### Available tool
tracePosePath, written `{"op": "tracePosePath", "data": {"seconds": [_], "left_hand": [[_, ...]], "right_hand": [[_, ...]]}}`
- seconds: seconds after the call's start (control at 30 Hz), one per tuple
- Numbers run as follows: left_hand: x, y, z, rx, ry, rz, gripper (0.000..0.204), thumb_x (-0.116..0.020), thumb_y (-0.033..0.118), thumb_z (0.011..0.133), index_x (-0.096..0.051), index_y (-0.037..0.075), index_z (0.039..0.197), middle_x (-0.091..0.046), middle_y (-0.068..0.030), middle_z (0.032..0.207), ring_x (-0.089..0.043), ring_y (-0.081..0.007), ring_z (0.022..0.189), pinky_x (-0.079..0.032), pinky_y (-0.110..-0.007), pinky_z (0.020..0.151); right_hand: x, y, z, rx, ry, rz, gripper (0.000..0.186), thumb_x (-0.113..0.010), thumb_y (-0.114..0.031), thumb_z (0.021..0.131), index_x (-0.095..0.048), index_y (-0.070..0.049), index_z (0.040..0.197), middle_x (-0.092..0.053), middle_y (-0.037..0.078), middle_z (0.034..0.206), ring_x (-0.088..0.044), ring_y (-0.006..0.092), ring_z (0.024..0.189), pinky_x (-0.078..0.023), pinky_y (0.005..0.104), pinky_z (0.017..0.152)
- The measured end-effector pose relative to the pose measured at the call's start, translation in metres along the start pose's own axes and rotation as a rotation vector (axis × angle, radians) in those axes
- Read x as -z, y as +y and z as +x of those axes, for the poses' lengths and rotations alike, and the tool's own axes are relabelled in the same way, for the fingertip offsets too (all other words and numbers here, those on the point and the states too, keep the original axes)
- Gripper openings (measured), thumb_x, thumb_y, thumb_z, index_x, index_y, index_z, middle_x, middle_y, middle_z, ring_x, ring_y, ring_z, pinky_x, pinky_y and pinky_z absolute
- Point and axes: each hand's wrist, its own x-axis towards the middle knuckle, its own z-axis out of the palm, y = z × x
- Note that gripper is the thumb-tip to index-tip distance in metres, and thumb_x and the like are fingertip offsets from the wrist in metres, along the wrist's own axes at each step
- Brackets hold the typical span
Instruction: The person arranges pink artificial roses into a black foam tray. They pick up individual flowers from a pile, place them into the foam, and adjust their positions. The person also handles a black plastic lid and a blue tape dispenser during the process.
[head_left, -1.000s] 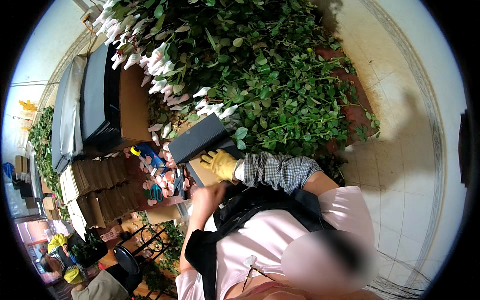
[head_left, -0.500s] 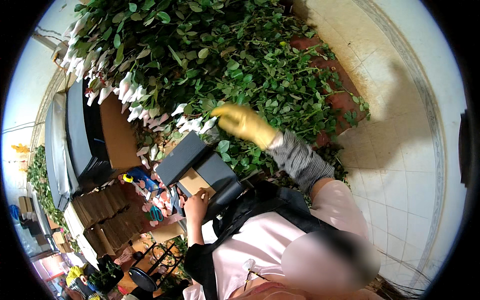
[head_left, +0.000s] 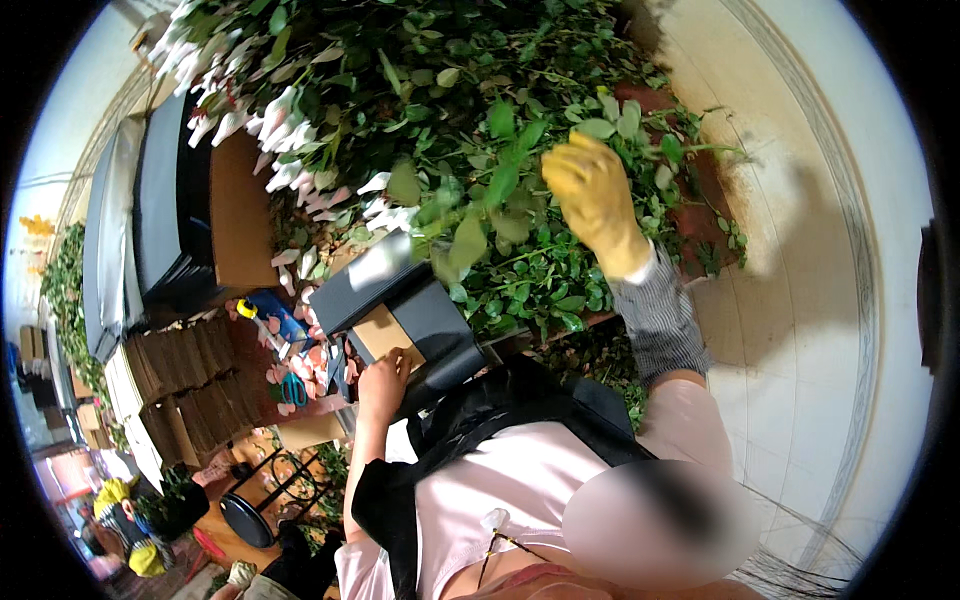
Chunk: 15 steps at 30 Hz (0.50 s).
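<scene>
My right hand (head_left: 597,195), in a yellow glove with a striped cuff, is closed round the leafy stem of a rose (head_left: 468,240). The stem slants down to the left, its leaves smeared by motion. Its white-sleeved bud blurs above black wrapping sheets (head_left: 435,330). My bare left hand (head_left: 384,382) holds the near edge of a brown cardboard piece (head_left: 391,333) on those sheets, fingers bent over it. Behind, a big heap of roses (head_left: 450,110) shows green leaves, with white-sleeved buds (head_left: 285,125) along its left side.
To the left stand a stack of black sheets (head_left: 160,215) and bundled brown cardboard (head_left: 190,375). Between them and me lie pink petals (head_left: 315,365), teal-handled scissors (head_left: 292,389) and a blue box (head_left: 277,318). A black stool (head_left: 247,518) stands lower left. A tiled wall (head_left: 800,380) rises on the right.
My right hand has moved right and away from the buds, drawing a rose stem out over the heap. My left hand stays at the cardboard piece.
</scene>
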Motion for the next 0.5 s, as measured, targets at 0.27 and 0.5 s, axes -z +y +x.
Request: {"op": "tracePosePath", "data": {"seconds": [0.27,0.5], "left_hand": [[-0.006,-0.078,0.026,0.092,-0.422,-1.272,0.064,-0.036,0.054,0.107,-0.062,0.0,0.129,-0.063,-0.011,0.115,-0.062,-0.0236,0.111,-0.049,-0.037,0.098],[-0.011,-0.05,-0.001,-0.149,-0.123,-0.581,0.047,-0.08,0.01,0.083,-0.063,0.005,0.127,-0.06,-0.0126,0.114,-0.064,-0.0243,0.106,-0.051,-0.034,0.091]], "right_hand": [[-0.091,-0.129,-0.156,-0.077,-0.447,0.245,0.006,-0.062,-0.006,0.088,-0.061,-0.009,0.084,-0.061,0.006,0.073,-0.063,0.024,0.076,-0.053,0.0435,0.087],[-0.076,-0.081,-0.084,-0.263,-1.006,0.845,0.043,-0.068,-0.025,0.092,-0.061,-0.008,0.131,-0.067,0.016,0.123,-0.065,0.0327,0.112,-0.052,0.0438,0.098]]}}
